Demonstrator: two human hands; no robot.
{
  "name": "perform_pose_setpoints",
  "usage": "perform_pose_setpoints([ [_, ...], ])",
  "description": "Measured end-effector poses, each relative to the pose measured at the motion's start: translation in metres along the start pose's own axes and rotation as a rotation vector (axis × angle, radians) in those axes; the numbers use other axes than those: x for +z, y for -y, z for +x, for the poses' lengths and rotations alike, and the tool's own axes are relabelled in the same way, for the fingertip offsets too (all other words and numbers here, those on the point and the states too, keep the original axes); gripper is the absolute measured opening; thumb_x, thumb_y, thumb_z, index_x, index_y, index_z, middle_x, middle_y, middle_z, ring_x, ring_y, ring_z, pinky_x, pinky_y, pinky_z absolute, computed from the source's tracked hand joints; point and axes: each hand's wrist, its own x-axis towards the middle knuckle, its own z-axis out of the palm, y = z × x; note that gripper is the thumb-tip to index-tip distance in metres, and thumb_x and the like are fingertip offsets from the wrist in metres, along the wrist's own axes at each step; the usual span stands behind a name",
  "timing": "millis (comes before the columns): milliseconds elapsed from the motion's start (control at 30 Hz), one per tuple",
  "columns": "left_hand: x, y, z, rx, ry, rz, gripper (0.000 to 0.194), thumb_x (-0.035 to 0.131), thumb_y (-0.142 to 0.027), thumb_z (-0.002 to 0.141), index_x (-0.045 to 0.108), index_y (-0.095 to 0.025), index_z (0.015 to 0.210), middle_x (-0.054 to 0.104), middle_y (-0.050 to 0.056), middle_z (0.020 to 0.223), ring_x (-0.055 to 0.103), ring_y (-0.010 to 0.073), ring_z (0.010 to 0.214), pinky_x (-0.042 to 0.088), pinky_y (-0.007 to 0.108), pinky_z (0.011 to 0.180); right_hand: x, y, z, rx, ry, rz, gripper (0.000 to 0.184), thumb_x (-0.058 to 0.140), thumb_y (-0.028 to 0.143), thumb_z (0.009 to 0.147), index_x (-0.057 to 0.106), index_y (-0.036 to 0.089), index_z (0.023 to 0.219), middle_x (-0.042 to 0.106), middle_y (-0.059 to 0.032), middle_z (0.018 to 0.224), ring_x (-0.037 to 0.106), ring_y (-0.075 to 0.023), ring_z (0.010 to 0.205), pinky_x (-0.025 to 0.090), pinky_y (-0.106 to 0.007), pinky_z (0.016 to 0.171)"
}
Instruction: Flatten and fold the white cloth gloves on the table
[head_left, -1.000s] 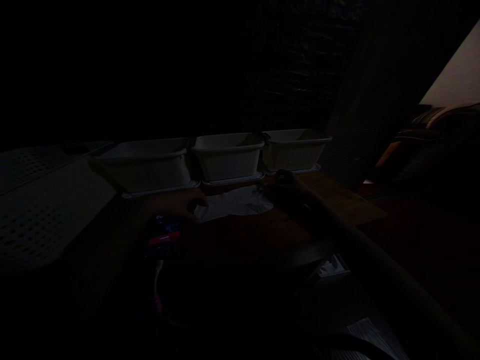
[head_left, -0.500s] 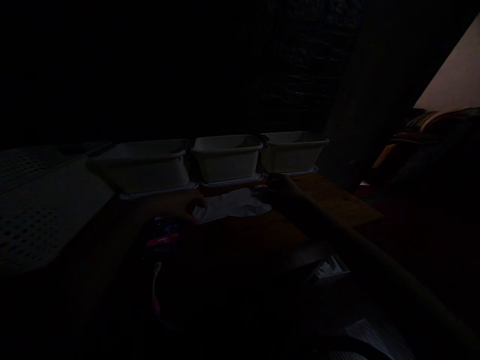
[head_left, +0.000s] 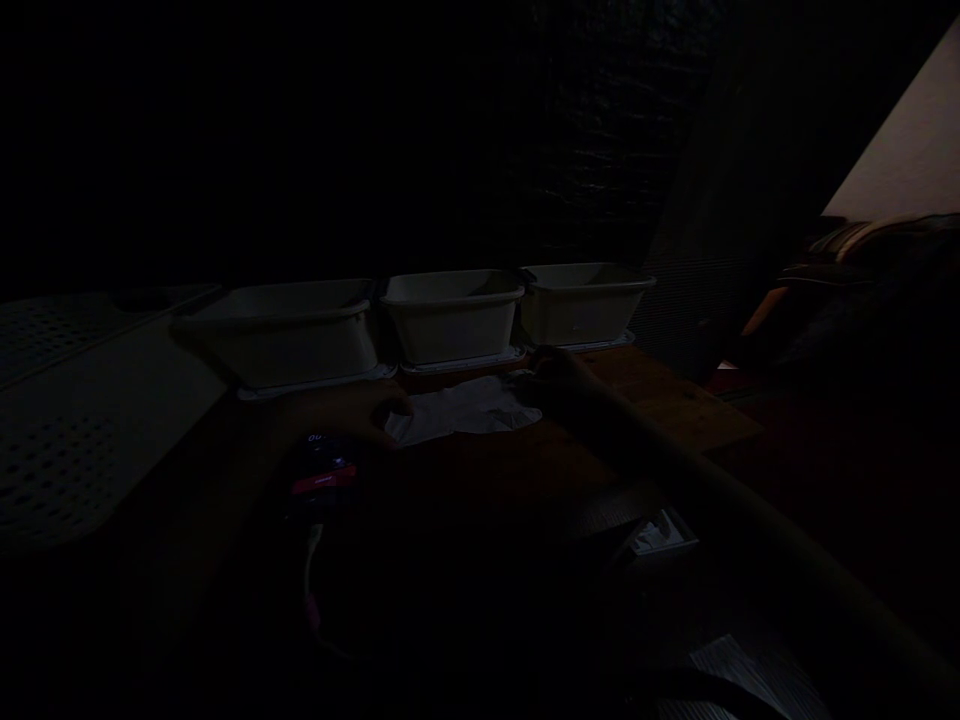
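The scene is very dark. A pale, crumpled, thin sheet point(head_left: 465, 408), cloth or tissue, lies spread on the wooden table point(head_left: 660, 400). My left hand point(head_left: 375, 408) pinches its left end between thumb and fingers. At the opposite end, my right hand point(head_left: 559, 375) has its fingers closed on the sheet's upper right corner. Just below my left wrist sits a phone point(head_left: 322, 480) with a lit screen, and a white cable point(head_left: 310, 560) runs from it toward me.
Three whitish tubs stand in a row behind the sheet: a left tub point(head_left: 300, 335), a middle tub point(head_left: 457, 315) and a right tub point(head_left: 581, 305). A perforated white basket point(head_left: 142, 400) is at the left. A small open box point(head_left: 664, 537) lies near my right forearm.
Almost nothing differs. Both hands keep hold of the sheet in the same place, and the view has shifted very slightly.
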Motion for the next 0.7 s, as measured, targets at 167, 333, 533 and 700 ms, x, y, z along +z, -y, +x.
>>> perform_pose_setpoints([
  [167, 0.001, 0.0, 0.001, 0.011, -0.005, 0.001, 0.057, 0.071, -0.045, 0.076, 0.058, -0.019, 0.125, 0.058, 0.01, 0.132, 0.057, 0.0243, 0.115, 0.047, 0.03, 0.093, 0.001, 0.0, -0.002, 0.005, 0.002, -0.043, 0.04, 0.082, 0.029, 0.064, 0.053, 0.017, 0.089, 0.06, -0.0009, 0.071, 0.056, -0.0104, 0.057, 0.044, -0.021, 0.051],
  [333, 0.0, -0.002, 0.0, 0.005, 0.002, 0.008, 0.057, 0.071, -0.047, 0.076, 0.058, -0.019, 0.124, 0.059, 0.01, 0.129, 0.059, 0.0245, 0.111, 0.048, 0.029, 0.089, 0.009, 0.014, -0.003, 0.078, -0.103, -0.229, 0.035, 0.081, 0.026, 0.067, 0.052, 0.018, 0.084, 0.058, 0.0, 0.065, 0.052, -0.0105, 0.056, 0.041, -0.022, 0.05],
  [533, 0.0, -0.004, 0.0, -0.005, -0.002, 0.004, 0.058, 0.071, -0.049, 0.075, 0.058, -0.019, 0.123, 0.058, 0.01, 0.129, 0.059, 0.0238, 0.109, 0.048, 0.028, 0.087, 0.004, 0.04, -0.019, 0.06, -0.084, -0.448, 0.022, 0.075, 0.029, 0.082, 0.059, 0.014, 0.086, 0.062, -0.0029, 0.074, 0.056, -0.0106, 0.063, 0.047, -0.022, 0.055],
  [700, -0.001, -0.005, 0.0, -0.008, 0.001, 0.007, 0.058, 0.071, -0.047, 0.074, 0.058, -0.019, 0.124, 0.058, 0.01, 0.131, 0.058, 0.0249, 0.113, 0.047, 0.03, 0.09, -0.008, 0.053, -0.039, 0.032, -0.045, -0.465, 0.023, 0.057, 0.033, 0.098, 0.064, 0.013, 0.106, 0.064, -0.0066, 0.1, 0.061, -0.01, 0.081, 0.055, -0.024, 0.072],
])
